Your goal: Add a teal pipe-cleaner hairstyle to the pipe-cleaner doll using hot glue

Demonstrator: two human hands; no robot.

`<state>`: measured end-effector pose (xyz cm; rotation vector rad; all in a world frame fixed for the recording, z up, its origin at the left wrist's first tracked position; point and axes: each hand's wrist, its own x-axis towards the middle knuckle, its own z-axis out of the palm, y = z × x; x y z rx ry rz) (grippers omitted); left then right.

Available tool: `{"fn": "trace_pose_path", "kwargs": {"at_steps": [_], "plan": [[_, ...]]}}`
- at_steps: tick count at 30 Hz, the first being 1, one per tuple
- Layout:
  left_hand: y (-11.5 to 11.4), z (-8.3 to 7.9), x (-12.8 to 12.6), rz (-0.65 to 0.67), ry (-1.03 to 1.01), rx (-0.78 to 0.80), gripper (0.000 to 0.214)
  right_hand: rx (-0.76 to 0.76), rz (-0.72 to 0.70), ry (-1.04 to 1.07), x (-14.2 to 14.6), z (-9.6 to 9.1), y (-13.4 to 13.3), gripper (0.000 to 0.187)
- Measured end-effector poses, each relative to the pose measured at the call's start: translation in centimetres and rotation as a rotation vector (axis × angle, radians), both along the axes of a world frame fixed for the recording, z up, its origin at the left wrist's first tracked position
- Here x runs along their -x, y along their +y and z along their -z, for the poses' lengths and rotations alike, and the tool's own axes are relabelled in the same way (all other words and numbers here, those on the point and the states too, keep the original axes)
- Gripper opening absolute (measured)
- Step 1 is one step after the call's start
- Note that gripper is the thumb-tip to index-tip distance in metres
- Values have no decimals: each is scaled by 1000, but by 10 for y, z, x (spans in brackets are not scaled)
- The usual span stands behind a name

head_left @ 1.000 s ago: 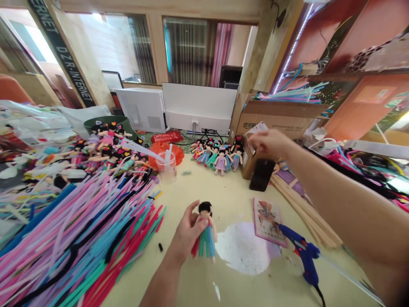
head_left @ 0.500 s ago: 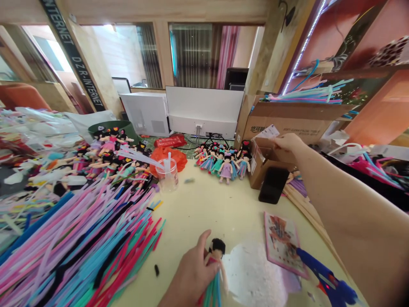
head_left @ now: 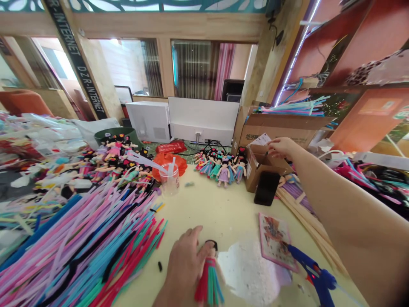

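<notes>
Your left hand [head_left: 184, 269] grips a doll [head_left: 209, 279]. Your right hand [head_left: 281, 148] hovers just above a cardboard box [head_left: 259, 165], but I cannot tell its grip.

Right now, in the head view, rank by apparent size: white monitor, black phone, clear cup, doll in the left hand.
1. white monitor
2. doll in the left hand, though its nearness to the camera inflates it
3. black phone
4. clear cup, close to the phone; unsure
</notes>
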<state>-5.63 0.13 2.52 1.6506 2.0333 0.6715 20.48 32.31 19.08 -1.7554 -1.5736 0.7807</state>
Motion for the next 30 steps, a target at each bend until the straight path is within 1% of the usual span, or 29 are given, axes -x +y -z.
{"fn": "trace_pose_path", "kwargs": {"at_steps": [2, 3, 5, 7, 9, 11, 13, 15, 16, 18, 21, 24, 27, 30], "plan": [[-5, -12, -4, -7, -114, -113, 42, -17, 3, 31, 1, -6, -9, 18], [-8, -21, -7, 12, -170, -162, 38, -29, 4, 50, 1, -9, -13, 14], [-10, -43, -17, 91, -246, -228, 29, -61, -3, 89, -1, -12, -20, 13], [-4, -67, -29, 169, -260, -264, 25, -87, -23, 124, -4, -14, -26, 16], [11, -90, -41, 243, -236, -279, 24, -112, -50, 144, -8, -15, -31, 18], [33, -109, -55, 312, -199, -306, 24, -145, -70, 143, -12, -15, -35, 17], [56, -121, -69, 372, -174, -342, 24, -196, -72, 124, -17, -15, -36, 16], [74, -128, -82, 405, -185, -368, 23, -251, -56, 96, -23, -15, -35, 14], [79, -128, -88, 417, -197, -379, 24, -276, -43, 80, -26, -14, -33, 13], [80, -126, -94, 432, -230, -387, 24, -316, -14, 45, -31, -13, -27, 12], [66, -111, -89, 417, -274, -365, 23, -352, 21, -7, -38, -8, -12, 14], [48, -89, -69, 345, -304, -300, 21, -352, 29, -44, -38, 4, 4, 21], [31, -69, -43, 257, -309, -231, 22, -284, -17, -46, -34, 18, 12, 29], [16, -54, -16, 197, -310, -179, 23, -209, -35, -3, -27, 24, 8, 21]]}}
